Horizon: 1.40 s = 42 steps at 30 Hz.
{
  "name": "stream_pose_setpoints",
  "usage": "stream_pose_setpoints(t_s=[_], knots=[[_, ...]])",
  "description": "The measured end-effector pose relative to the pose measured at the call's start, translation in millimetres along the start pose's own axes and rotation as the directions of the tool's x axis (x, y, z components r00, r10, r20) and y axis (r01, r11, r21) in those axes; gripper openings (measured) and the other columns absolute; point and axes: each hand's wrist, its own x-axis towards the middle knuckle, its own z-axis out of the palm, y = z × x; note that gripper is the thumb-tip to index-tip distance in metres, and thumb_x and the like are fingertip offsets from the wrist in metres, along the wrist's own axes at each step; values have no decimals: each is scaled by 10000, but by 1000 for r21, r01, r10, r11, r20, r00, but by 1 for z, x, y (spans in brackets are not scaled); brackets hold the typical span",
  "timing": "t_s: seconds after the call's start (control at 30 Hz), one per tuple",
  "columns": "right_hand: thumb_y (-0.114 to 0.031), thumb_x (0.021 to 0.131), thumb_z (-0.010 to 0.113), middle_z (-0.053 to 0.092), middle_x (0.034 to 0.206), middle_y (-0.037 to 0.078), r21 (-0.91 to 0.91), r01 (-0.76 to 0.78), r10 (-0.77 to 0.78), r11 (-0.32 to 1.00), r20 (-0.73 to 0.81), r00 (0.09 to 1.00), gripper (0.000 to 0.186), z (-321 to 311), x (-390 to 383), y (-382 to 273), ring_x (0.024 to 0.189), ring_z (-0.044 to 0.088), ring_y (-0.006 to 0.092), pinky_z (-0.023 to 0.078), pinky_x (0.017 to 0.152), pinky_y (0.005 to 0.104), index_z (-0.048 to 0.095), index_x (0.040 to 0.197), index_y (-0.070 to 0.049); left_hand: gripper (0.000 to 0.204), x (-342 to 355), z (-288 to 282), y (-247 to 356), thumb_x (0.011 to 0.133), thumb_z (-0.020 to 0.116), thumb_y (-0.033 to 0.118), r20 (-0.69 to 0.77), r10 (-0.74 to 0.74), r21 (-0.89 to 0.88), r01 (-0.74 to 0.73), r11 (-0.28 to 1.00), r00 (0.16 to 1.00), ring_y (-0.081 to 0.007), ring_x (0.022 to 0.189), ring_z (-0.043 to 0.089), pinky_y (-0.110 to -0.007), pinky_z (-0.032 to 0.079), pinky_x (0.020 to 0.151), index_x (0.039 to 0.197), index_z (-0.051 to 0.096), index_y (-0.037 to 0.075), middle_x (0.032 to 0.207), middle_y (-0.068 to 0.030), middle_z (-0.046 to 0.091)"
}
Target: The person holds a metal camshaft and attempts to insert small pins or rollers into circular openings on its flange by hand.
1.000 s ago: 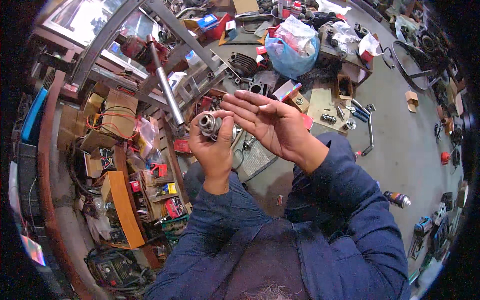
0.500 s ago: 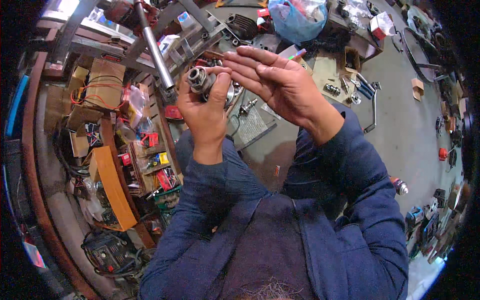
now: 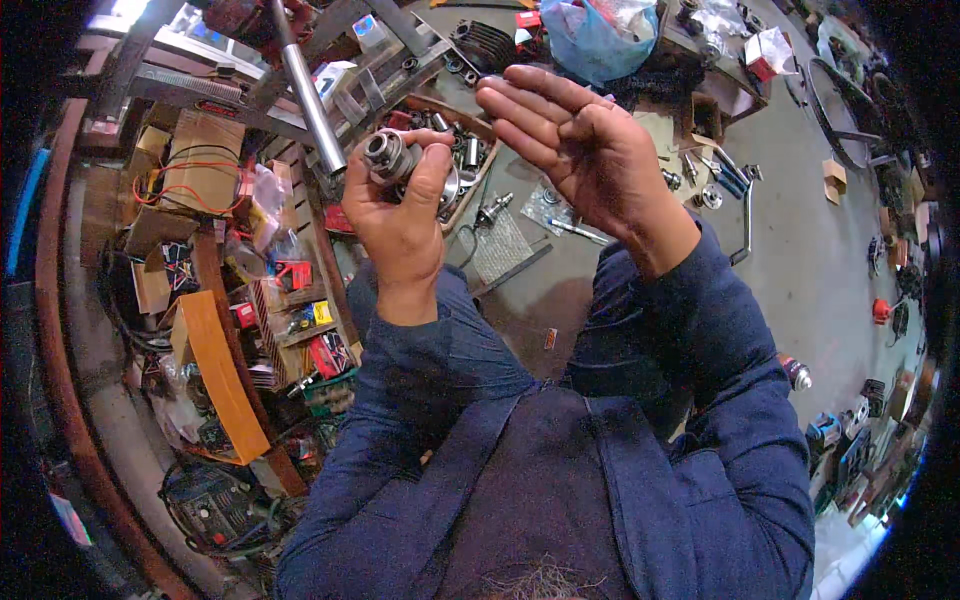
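Note:
My left hand (image 3: 395,225) grips a round, stepped metal part (image 3: 388,155) with a hollow end and a wider disc. My right hand (image 3: 585,165) is raised open to the right of it, palm showing, fingers stretched out and nothing on it. Behind them a tray (image 3: 478,196) of loose metal parts lies below a shiny steel bar (image 3: 312,105). A smaller shaft-like metal part (image 3: 497,208) lies on a silvery padded sheet (image 3: 495,250) below my hands.
Cardboard boxes (image 3: 207,150), an orange board (image 3: 222,375) and a machine (image 3: 220,510) crowd the left. A blue plastic bag (image 3: 595,45) sits at the back. Tools (image 3: 728,180), a bent bar (image 3: 745,225) and a spray can (image 3: 797,375) lie on the grey floor (image 3: 800,280) at right.
My right hand has moved up and to the right, away from the part. My left hand, still gripping it, has moved up and left in the view, which has shifted too.

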Motion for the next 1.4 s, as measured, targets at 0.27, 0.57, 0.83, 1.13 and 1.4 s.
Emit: stream_pose_setpoints(t_s=[0.27,0.57,0.83,1.13,1.4], knots=[[-4,816,375,398,1470,316,10,51,-52,999,65,997,633,-6,4,-2,1385,427,368,368,1171,430,316,1429,148,240,3,-3,-3,841,729,-8,43,-35,-93,39,995,998,-135,809,638,-286,519,771,1030,595,54,950,-84,704],[8,822,349,437,1432,327,11,62,-63,998,5,998,597,-9,2,-8,1338,482,384,400,1148,459,340,1400,156,267,9,-15,-4,830,690,-59,164,43,-295,7,956,985,-207,854,618,-344,507,793,1040,568,54,952,-121,674],[-9,798,358,510,1380,297,-35,9,-14,999,-133,991,564,-6,0,-4,1293,536,368,452,1105,450,423,1342,126,280,16,-31,-6,818,662,-69,149,131,-359,-70,931,980,-234,862,591,-353,485,777,1051,567,52,957,-125,649],[-33,833,380,432,1472,267,88,-23,15,996,91,996,606,-10,2,4,1389,430,347,325,1193,464,366,1421,115,278,13,-28,-7,789,671,-49,216,134,-384,-42,922,967,-228,856,563,-356,478,769,1024,553,41,919,-113,611],[53,851,375,397,1486,286,103,-47,42,994,50,998,590,1,-1,2,1400,412,352,339,1187,433,327,1436,119,269,12,-23,-8,771,659,-52,172,114,-331,-52,942,978,-225,817,563,-357,478,750,1001,549,36,889,-115,609]])
